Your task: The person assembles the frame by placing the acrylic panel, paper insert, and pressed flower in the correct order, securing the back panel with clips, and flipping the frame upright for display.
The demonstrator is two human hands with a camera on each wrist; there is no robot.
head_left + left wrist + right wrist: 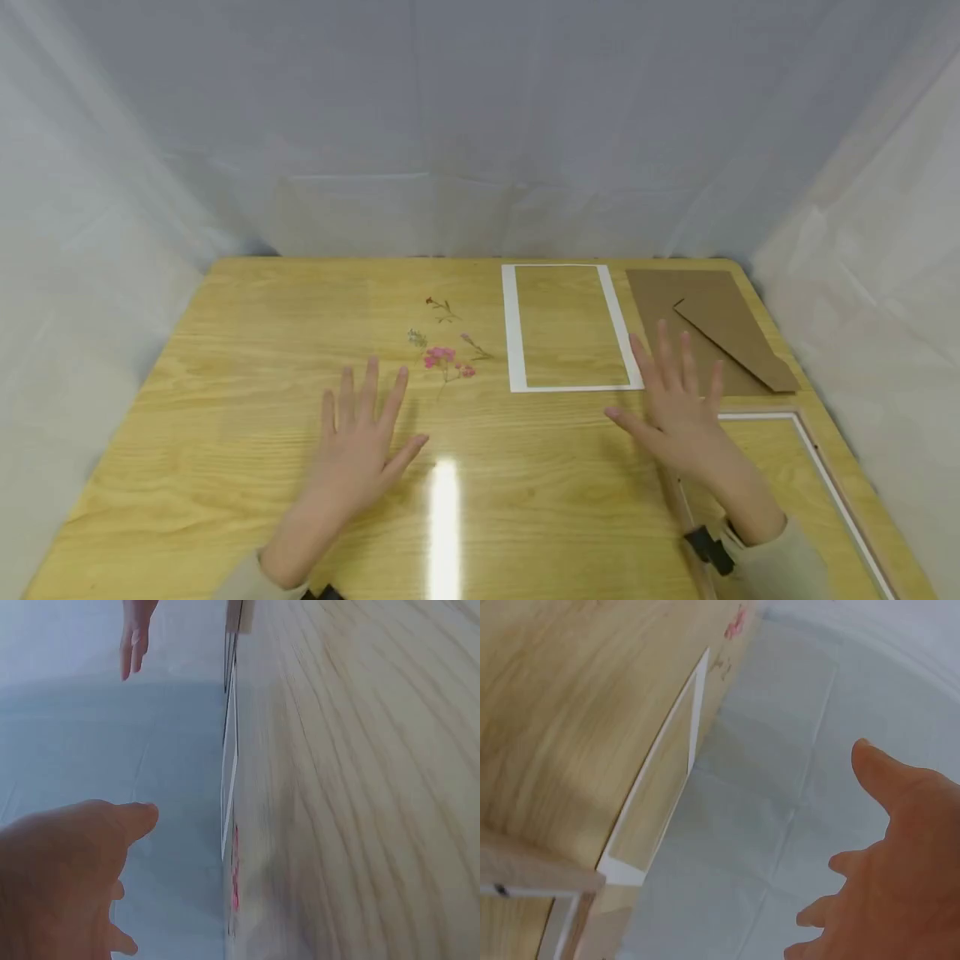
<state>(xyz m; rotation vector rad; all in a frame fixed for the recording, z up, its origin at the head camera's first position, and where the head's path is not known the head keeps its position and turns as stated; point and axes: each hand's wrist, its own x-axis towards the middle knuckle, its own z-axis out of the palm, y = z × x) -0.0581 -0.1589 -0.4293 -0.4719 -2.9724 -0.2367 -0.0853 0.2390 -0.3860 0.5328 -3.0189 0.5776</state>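
My left hand (352,462) is held above the wooden table, fingers straight and spread, with nothing in it. Nearest to it are several dried flower sprigs: a pink cluster (439,357), a dark red sprig (438,307), a whitish sprig (416,337) and a purple sprig (474,346). Also spread and holding nothing, my right hand (682,425) hovers over the corner of a wooden picture frame (844,493). Just left of its fingers lies a white rectangular mat border (513,333). Beyond them is a brown backing board (648,287) with a slanting stand flap (738,350).
A faint, seemingly transparent sheet (300,358) lies on the left of the table (187,500). Pale sheeting (480,125) hangs behind the table and on both sides. A bright light reflection shows on the tabletop near the front.
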